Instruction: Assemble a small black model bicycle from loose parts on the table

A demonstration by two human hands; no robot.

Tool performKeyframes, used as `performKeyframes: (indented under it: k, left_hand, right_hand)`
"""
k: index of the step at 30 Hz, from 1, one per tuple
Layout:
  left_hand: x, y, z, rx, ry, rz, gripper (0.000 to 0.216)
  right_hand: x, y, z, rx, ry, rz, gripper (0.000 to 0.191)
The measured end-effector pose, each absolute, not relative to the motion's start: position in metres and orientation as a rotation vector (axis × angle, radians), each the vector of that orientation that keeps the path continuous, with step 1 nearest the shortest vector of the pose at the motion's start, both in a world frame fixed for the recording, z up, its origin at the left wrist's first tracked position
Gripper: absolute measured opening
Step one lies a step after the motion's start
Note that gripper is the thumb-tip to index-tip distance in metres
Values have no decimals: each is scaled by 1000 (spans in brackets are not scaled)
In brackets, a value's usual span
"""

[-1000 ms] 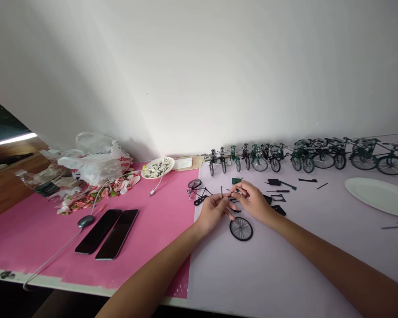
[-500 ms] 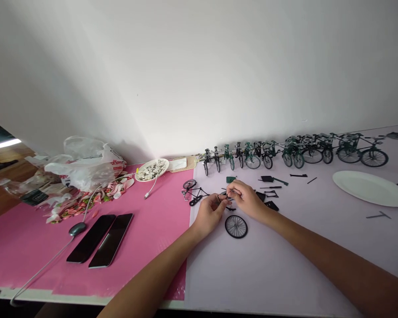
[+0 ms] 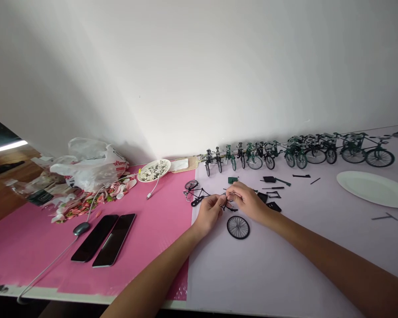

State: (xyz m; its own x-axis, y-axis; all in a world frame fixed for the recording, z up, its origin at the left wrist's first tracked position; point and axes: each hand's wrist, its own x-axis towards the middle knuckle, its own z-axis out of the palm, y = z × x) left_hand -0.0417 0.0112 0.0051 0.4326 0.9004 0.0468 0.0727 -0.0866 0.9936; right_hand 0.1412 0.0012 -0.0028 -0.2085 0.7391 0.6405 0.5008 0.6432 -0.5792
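Note:
My left hand [image 3: 209,213] and my right hand [image 3: 247,201] meet over the pale sheet, fingertips pinched together. Both are closed on a small dark bicycle part [image 3: 228,205], mostly hidden by the fingers. Just below them a loose toy bicycle wheel [image 3: 238,227] lies flat. To the left of my left hand, a partly built black toy bicycle frame [image 3: 199,197] with one wheel lies on its side. Right of my right hand are several loose black parts, among them a flat black piece [image 3: 273,206] and a small open frame piece [image 3: 273,194]. Behind the hands lies a green piece [image 3: 232,180].
A row of toy bicycles [image 3: 315,154] stands along the wall. A white oval plate [image 3: 374,190] is at right. On the pink cover lie two phones [image 3: 114,240], a mouse-like cabled device [image 3: 81,228], plastic bags [image 3: 89,165] and a dish of small parts [image 3: 153,171].
The view has shifted slightly, so everything sits a little further right. My fingertips have moved slightly around the small part, and my hands stay together in the same place.

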Motion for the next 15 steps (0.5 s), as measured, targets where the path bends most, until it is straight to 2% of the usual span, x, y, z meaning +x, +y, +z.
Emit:
performKeyframes:
  k: [10,15]
  left_hand:
    - [-41,12,4,1466,892,936,53]
    - [-41,14,4,1419,868,964,51]
  right_hand:
    - [143,-1,-6,-1113,-1873,365,17]
    - [143,-6,-4,-1184,-1861,371,23]
